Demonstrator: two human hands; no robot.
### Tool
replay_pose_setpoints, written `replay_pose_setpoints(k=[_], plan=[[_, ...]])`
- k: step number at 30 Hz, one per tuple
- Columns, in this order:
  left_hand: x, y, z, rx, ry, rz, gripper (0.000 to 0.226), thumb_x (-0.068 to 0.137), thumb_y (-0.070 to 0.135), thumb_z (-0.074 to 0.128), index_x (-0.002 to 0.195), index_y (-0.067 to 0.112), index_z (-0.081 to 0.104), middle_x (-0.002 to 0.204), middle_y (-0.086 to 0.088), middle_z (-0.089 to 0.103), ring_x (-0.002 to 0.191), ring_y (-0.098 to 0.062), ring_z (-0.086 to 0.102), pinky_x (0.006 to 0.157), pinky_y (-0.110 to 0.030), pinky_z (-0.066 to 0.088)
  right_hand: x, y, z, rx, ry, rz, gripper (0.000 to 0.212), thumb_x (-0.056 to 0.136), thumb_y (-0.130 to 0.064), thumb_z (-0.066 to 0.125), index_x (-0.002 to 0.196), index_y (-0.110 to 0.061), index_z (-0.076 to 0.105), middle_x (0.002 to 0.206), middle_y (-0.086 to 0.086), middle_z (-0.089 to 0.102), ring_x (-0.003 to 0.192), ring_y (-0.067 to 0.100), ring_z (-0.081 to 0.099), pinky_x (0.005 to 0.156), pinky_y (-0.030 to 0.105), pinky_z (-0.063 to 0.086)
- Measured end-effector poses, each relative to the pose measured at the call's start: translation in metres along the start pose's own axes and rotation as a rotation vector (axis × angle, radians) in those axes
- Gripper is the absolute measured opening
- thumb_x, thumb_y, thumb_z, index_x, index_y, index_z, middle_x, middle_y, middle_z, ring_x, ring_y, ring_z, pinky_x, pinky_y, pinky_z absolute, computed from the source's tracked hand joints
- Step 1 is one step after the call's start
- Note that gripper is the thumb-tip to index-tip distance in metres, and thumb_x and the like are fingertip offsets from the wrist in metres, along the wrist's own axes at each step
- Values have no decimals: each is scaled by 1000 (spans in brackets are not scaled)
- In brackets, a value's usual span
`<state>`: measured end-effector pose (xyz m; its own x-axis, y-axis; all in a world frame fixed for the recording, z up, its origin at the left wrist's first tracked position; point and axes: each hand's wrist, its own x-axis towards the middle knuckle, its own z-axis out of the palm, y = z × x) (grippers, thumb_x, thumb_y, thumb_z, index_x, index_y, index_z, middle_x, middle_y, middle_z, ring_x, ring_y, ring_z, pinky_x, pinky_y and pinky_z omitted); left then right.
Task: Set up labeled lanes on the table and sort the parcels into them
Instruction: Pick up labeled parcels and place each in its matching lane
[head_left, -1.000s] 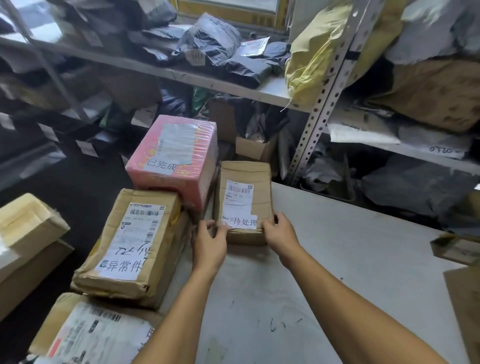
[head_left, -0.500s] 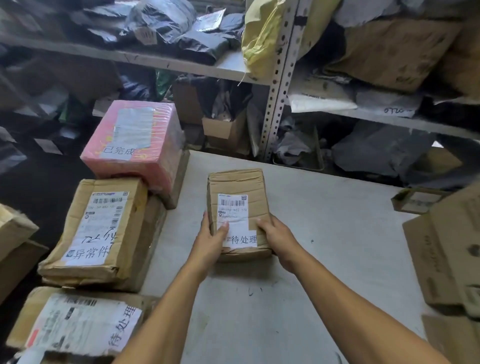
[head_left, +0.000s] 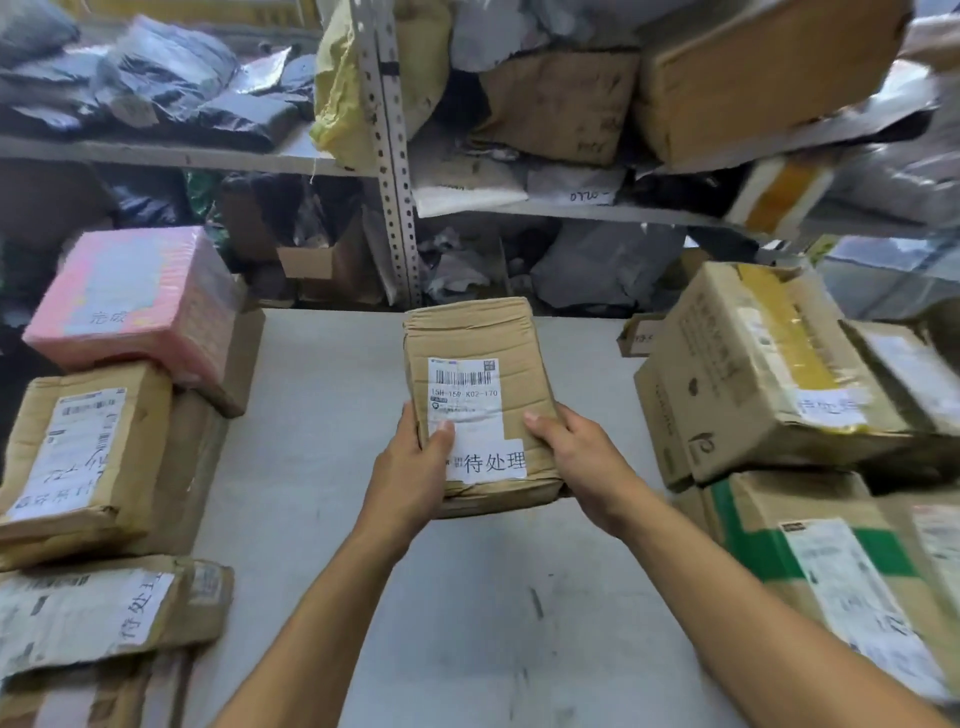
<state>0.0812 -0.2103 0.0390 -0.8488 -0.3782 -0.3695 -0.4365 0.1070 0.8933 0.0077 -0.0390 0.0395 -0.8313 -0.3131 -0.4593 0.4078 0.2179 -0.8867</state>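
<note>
Now brown parcel (head_left: 483, 400) carried rightward from pink box (head_left: 130, 301), both hands gripping

I see bare table (head_left: 322, 467) running down the middle, wide enough for a hand on either side of the held parcel (head_left: 478, 405). Stacked brown parcels (head_left: 88, 457) and a pink box (head_left: 135, 296) wall the left edge; large cartons (head_left: 753, 374) crowd the right. Shelving (head_left: 395, 171) closes the far end.
</note>
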Motion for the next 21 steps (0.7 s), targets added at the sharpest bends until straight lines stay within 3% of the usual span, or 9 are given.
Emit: replay_pose_setpoints(k=[4, 8, 10, 13, 17, 21], plan=[[-45, 32, 37, 32, 14, 54, 40, 103, 41, 42, 143, 42, 41, 124, 14, 63, 98, -7, 66, 65, -21, 55, -44, -13, -47, 14, -11, -23, 21, 101, -31, 53, 113, -21, 67, 98, -2, 77, 80, 11, 73, 51, 21, 50], [-86, 57, 71, 57, 54, 99, 35, 102, 42, 42, 137, 43, 46, 118, 14, 67, 98, -10, 67, 76, -34, 59, -83, -24, -92, 3, -30, -63, 24, 100, -32, 54, 116, -18, 66, 100, -1, 77, 86, 15, 73, 59, 24, 53], [-103, 67, 88, 66, 72, 118, 33, 102, 41, 43, 134, 43, 49, 115, 15, 68, 96, -10, 67, 73, -31, 56, -99, -27, -113, -1, -40, -77, 27, 101, -32, 54, 118, -16, 65, 104, 1, 77, 94, 20, 73, 67, 28, 55], [-128, 78, 112, 49, 75, 121, 30, 102, 39, 45, 131, 43, 52, 113, 16, 69, 94, -10, 69, 74, -32, 58, -122, -24, -143, 6, -66, -87, 27, 101, -33, 53, 118, -16, 65, 105, 2, 76, 94, 19, 73, 65, 25, 54], [-158, 85, 140, 54, 77, 128, 29, 90, 52, 47, 116, 46, 58, 106, 18, 72, 96, -12, 69, 86, -47, 56, -149, -18, -180, 34, -109, -109, 27, 101, -33, 53, 121, -19, 64, 108, 1, 76, 98, 18, 73, 71, 29, 55], [-184, 86, 160, 79, 56, 117, 23, 93, 50, 47, 112, 50, 59, 100, 22, 73, 92, -9, 71, 85, -46, 57, -174, -8, -209, 48, -171, -109, 25, 101, -35, 52, 120, -23, 62, 106, -1, 76, 96, 18, 73, 68, 33, 55]])
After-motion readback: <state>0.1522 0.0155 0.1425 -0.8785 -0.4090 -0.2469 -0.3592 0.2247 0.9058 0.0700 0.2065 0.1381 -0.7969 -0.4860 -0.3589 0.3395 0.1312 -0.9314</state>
